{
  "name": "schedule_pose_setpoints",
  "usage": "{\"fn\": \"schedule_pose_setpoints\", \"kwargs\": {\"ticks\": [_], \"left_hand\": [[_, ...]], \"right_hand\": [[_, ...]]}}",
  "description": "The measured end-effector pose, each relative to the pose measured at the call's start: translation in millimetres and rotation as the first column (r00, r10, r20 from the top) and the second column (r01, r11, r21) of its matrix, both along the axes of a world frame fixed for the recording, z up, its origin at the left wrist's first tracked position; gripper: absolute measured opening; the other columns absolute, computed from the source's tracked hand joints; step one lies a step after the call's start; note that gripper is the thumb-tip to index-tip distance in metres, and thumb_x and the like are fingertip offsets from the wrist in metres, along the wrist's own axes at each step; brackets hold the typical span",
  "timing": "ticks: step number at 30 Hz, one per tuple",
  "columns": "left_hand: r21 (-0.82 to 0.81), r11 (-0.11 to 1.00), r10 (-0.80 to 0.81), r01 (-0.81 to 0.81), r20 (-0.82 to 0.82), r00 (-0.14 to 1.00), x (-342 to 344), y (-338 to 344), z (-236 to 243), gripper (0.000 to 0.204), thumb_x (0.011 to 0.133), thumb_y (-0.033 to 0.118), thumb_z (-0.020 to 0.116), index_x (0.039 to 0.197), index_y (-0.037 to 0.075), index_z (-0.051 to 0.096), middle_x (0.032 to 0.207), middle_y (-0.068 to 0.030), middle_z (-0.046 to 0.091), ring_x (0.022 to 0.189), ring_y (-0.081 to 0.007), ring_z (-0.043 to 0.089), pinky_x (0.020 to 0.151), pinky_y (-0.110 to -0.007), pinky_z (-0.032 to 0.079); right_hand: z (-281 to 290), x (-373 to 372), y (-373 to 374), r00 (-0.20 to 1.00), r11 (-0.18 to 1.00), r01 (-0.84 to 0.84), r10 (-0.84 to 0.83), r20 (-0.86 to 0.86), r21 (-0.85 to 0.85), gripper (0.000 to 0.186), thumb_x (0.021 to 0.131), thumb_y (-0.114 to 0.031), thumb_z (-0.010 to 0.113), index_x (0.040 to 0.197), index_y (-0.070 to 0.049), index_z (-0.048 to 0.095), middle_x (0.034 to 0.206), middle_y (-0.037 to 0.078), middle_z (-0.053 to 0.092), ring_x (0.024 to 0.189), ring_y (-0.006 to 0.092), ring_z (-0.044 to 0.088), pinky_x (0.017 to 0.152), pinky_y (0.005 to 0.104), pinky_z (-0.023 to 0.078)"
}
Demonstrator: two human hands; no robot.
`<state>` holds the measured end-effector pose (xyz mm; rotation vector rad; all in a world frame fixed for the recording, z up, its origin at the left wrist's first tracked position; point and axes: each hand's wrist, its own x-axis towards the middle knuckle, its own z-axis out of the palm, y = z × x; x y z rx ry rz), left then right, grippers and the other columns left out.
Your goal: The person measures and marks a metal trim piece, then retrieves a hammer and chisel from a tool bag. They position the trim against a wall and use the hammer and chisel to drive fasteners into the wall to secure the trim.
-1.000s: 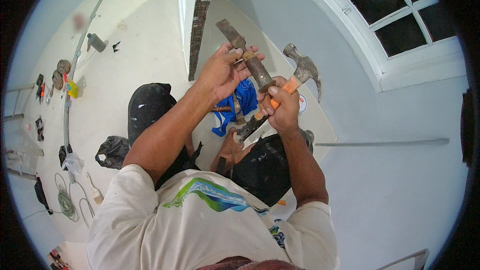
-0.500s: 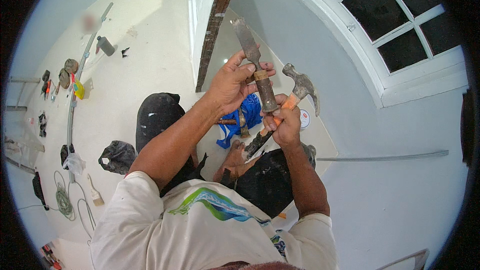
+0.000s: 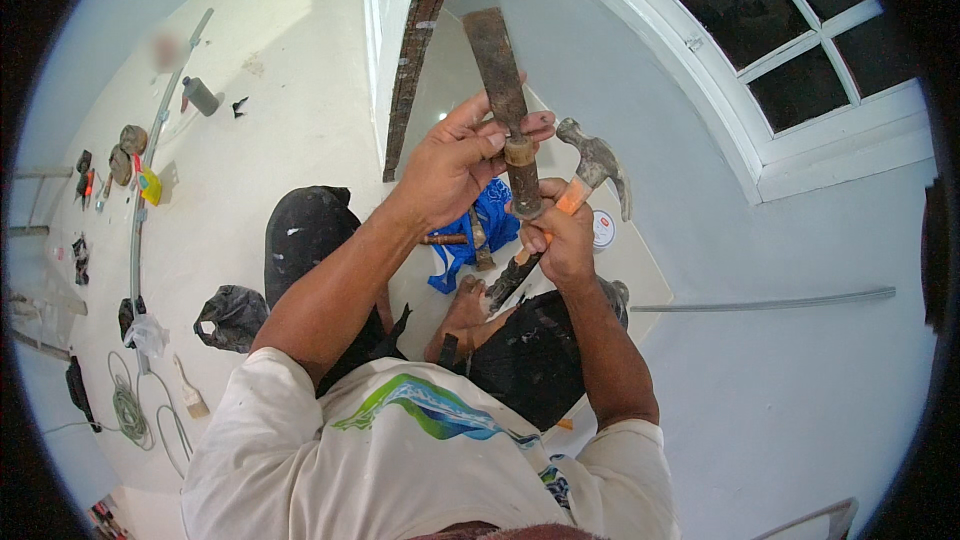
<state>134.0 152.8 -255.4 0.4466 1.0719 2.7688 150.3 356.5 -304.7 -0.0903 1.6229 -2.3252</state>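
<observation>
A worn wood chisel (image 3: 497,65) with a broad brown blade points away from me, its handle end toward my body. My left hand (image 3: 447,172) is closed on it around the neck, thumb on the near side and fingers behind. My right hand (image 3: 560,242) grips a claw hammer (image 3: 592,162) by its orange and black handle, the grey head up and to the right. The chisel's butt end sits against or just beside the fingers of my right hand; I cannot tell whether they hold it too. Below, more wooden-handled tools (image 3: 480,243) lie on a blue bag (image 3: 492,210).
Ahead stands the dark edge of a door or panel (image 3: 422,50). A white-framed window (image 3: 800,60) is in the wall at right. On the floor at left are a grey bottle (image 3: 200,95), a long metal strip (image 3: 150,150), a black bag (image 3: 232,318), a brush (image 3: 190,388) and a coiled cable (image 3: 128,410).
The chisel has been turned in my hands, so its blade now shows a wider, browner face and stands slightly more upright. The hammer stays in my right hand.
</observation>
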Motion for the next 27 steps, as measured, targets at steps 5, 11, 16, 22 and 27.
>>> {"fn": "schedule_pose_setpoints", "kwargs": {"ticks": [5,11,16,22,27], "left_hand": [[0.008,1.000,0.004,-0.004,-0.030,1.000,3.4,1.3,-0.3,0.061,0.105,0.010,0.049,0.162,0.006,0.028,0.141,-0.0229,0.060,0.137,-0.0373,0.056,0.117,-0.048,0.045],[0.120,0.987,0.085,-0.103,0.147,0.985,2.5,13.0,-14.6,0.033,0.113,0.034,0.045,0.131,0.006,0.047,0.094,-0.0089,0.057,0.092,-0.0254,0.060,0.089,-0.044,0.053],[0.280,0.952,0.012,-0.126,0.378,0.926,3.3,6.5,-8.6,0.034,0.113,0.043,0.042,0.107,0.010,0.047,0.079,-0.0039,0.047,0.075,-0.0203,0.052,0.070,-0.038,0.049],[0.369,0.913,-0.025,-0.171,0.472,0.881,-1.5,-1.1,-6.4,0.033,0.113,0.043,0.044,0.106,0.011,0.050,0.078,0.0001,0.044,0.075,-0.0169,0.047,0.067,-0.034,0.045],[0.355,0.919,-0.016,-0.174,0.474,0.880,-2.2,-6.5,-2.2,0.033,0.113,0.042,0.044,0.105,0.011,0.050,0.078,0.0005,0.044,0.075,-0.0165,0.047,0.067,-0.034,0.046]], "right_hand": [[3.7,0.0,-1.4,1.000,1.000,-0.008,0.008,0.016,0.011,0.016,0.091,0.005,0.061,0.107,0.006,0.064,0.083,0.013,0.071,0.046,0.0083,0.046,0.044,0.0252,0.039],[-7.3,1.6,8.3,0.994,0.990,-0.107,0.103,-0.048,-0.088,0.030,0.081,-0.004,0.059,0.109,0.007,0.062,0.083,0.011,0.065,0.047,0.0099,0.046,0.045,0.0266,0.039],[24.1,10.4,10.5,0.982,0.966,-0.113,0.144,-0.121,0.231,0.031,0.083,-0.008,0.065,0.112,0.005,0.064,0.087,0.010,0.067,0.062,0.0083,0.054,0.052,0.0246,0.042],[18.1,14.2,5.4,0.944,0.965,0.022,0.066,-0.323,0.263,0.020,0.088,-0.004,0.061,0.105,0.004,0.064,0.078,0.009,0.064,0.058,0.0068,0.049,0.051,0.0224,0.039],[16.8,13.5,7.4,0.958,0.963,0.036,0.043,-0.285,0.266,0.016,0.089,-0.004,0.061,0.103,0.003,0.065,0.076,0.007,0.062,0.059,0.0066,0.050,0.052,0.0220,0.040]]}}
